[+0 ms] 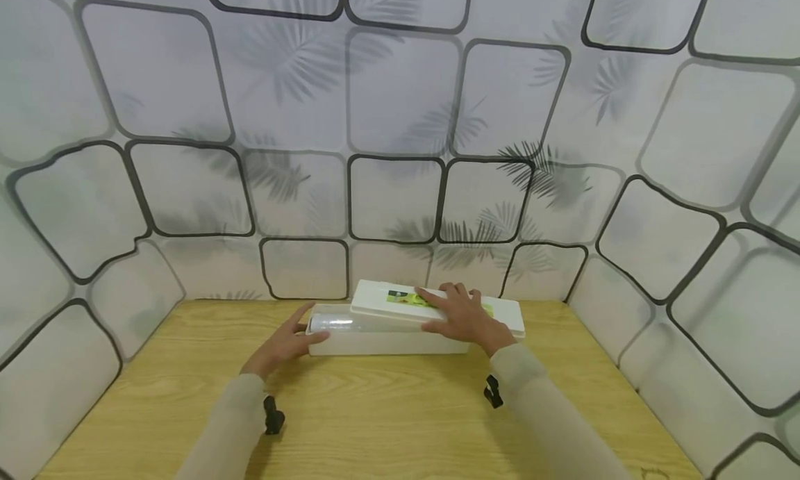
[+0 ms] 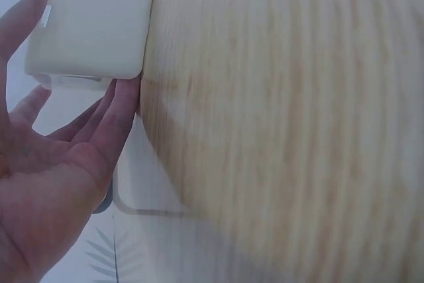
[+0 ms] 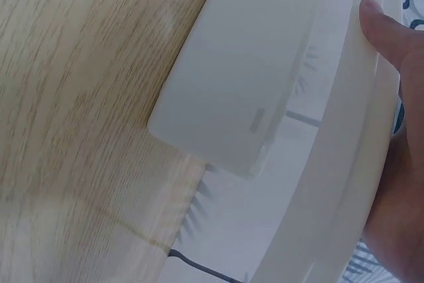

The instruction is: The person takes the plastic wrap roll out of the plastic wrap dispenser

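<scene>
A long white plastic box (image 1: 387, 344) lies across the wooden table near the back wall. Inside its uncovered left end shows a shiny, clear wrapped roll (image 1: 332, 322), probably cling film. My left hand (image 1: 282, 344) holds that end, thumb at the front face and the other fingers around the end. With my right hand (image 1: 467, 318) I grip the white lid (image 1: 375, 296), which bears a green label (image 1: 400, 297). The lid sits tilted and shifted to the right, overhanging the box. In the right wrist view a gap separates the lid (image 3: 331, 164) from the box (image 3: 225, 71).
The wooden table (image 1: 375, 424) stretches in front of the box. Patterned white walls (image 1: 394, 195) with dark outlines and leaf prints stand behind it and at both sides. A black strap piece (image 1: 273, 416) is at the left sleeve, and another black piece (image 1: 493, 391) at the right.
</scene>
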Demonstrator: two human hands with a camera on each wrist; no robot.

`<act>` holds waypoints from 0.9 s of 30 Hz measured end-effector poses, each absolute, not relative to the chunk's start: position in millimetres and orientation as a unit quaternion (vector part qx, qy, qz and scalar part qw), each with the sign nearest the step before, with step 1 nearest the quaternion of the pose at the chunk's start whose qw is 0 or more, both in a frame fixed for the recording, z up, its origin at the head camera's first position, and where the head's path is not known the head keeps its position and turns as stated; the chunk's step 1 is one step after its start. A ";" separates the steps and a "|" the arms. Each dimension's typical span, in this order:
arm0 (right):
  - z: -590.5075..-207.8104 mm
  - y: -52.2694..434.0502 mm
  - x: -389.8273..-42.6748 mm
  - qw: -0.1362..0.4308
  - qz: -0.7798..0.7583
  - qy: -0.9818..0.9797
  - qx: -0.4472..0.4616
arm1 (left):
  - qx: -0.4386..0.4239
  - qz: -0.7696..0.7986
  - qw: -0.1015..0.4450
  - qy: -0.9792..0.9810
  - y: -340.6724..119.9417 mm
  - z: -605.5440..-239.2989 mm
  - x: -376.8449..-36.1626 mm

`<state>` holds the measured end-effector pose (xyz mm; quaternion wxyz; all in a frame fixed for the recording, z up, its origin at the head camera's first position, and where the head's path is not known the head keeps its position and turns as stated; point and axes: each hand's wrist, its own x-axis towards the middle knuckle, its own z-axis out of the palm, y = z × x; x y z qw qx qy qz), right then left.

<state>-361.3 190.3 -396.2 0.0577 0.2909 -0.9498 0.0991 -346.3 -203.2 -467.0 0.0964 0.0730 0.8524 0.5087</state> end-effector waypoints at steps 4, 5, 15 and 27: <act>-395.6 196.6 -362.1 0.062 0.086 -0.953 0.282 | 0.075 0.510 0.095 0.852 -204.3 -466.9 -346.9; -396.2 198.6 -362.5 0.066 0.081 -0.954 0.280 | 0.075 0.510 0.094 0.852 -204.6 -467.1 -347.0; -405.3 222.7 -367.8 0.075 0.076 -0.963 0.247 | 0.077 0.514 0.096 0.849 -201.6 -466.2 -344.1; -409.0 249.7 -369.6 0.085 0.077 -0.969 0.220 | 0.079 0.512 0.090 0.850 -200.3 -465.7 -341.2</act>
